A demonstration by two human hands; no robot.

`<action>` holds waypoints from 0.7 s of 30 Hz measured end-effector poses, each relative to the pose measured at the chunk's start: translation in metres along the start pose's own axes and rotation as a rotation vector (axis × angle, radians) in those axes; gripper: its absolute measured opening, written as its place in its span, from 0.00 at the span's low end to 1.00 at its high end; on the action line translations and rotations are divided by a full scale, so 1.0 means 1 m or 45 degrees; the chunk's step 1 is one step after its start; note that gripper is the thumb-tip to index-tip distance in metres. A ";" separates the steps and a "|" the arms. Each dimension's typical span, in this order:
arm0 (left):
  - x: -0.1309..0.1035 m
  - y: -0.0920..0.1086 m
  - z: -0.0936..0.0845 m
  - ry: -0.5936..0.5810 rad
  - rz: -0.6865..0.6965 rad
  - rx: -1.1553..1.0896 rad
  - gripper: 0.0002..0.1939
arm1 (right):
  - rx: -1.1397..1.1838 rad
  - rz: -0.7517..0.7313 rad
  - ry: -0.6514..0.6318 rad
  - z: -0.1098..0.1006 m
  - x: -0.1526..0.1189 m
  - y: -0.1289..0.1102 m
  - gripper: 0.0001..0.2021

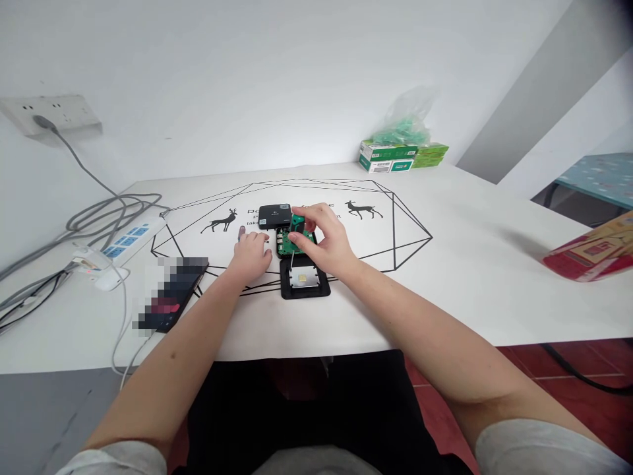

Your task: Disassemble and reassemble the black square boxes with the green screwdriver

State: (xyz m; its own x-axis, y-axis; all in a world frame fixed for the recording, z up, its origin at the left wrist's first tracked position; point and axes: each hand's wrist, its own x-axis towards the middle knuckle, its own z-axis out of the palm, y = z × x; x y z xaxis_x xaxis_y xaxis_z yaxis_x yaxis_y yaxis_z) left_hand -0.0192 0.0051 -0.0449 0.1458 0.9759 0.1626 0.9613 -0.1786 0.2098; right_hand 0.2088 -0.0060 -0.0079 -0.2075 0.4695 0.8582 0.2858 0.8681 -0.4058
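Observation:
My right hand (324, 239) grips the green and black handle of a screwdriver (297, 225), its thin shaft pointing down over a black case part (324, 290) with a silver plate (304, 276). Behind that part, partly under my right hand, is a green circuit board (284, 247) in a black housing. A black lid (273, 216) with small labels lies beyond the board. Left of the board, my left hand (252, 257) rests on the mat with its fingers apart and nothing in them. A small dark item (241, 231) is near its fingertips.
On the left are a phone (180, 293), a power strip (133, 241) and coiled cables (111, 218). Green and white boxes (388, 157) under a plastic bag (408, 119) stand by the wall. A red package (593, 254) lies at the right.

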 end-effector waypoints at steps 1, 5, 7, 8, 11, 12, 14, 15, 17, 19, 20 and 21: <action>0.000 0.000 -0.001 -0.004 -0.010 0.004 0.20 | 0.009 0.002 0.012 -0.001 0.000 0.000 0.18; 0.000 0.000 -0.001 -0.007 -0.009 0.006 0.20 | 0.046 0.017 0.041 -0.006 0.001 0.000 0.17; 0.000 -0.001 -0.001 -0.004 -0.005 0.012 0.20 | 0.046 0.030 0.035 -0.008 0.002 0.000 0.17; 0.000 -0.001 0.000 -0.002 -0.006 0.019 0.20 | 0.050 0.034 0.035 -0.008 0.002 0.001 0.15; 0.001 -0.002 0.000 -0.001 -0.013 0.039 0.20 | 0.116 0.084 0.045 -0.007 0.003 0.001 0.10; 0.001 -0.003 0.000 -0.001 -0.011 0.040 0.20 | 0.153 0.125 0.045 -0.007 0.002 0.002 0.09; 0.002 -0.004 0.000 -0.003 0.006 0.030 0.20 | 0.244 0.231 0.036 -0.005 0.002 0.002 0.11; 0.002 -0.004 0.000 -0.006 0.021 0.023 0.20 | 0.298 0.287 0.028 -0.003 0.001 0.002 0.12; 0.003 -0.005 -0.001 -0.020 0.055 0.008 0.21 | 0.407 0.377 0.019 -0.002 0.000 0.003 0.15; 0.002 -0.005 -0.001 -0.046 0.084 -0.001 0.22 | 0.476 0.417 0.014 -0.001 -0.001 0.002 0.17; 0.002 -0.005 0.000 -0.061 0.097 0.005 0.23 | 0.481 0.417 0.013 -0.001 -0.001 0.002 0.17; 0.002 -0.004 0.000 -0.075 0.108 0.019 0.23 | 0.465 0.406 0.014 -0.002 -0.001 0.002 0.18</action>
State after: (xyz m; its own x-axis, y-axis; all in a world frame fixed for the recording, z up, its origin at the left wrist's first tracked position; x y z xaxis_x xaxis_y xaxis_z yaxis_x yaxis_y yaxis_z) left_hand -0.0229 0.0076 -0.0456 0.2401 0.9630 0.1220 0.9481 -0.2596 0.1836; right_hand 0.2112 -0.0053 -0.0090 -0.1522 0.7215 0.6755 -0.0138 0.6818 -0.7314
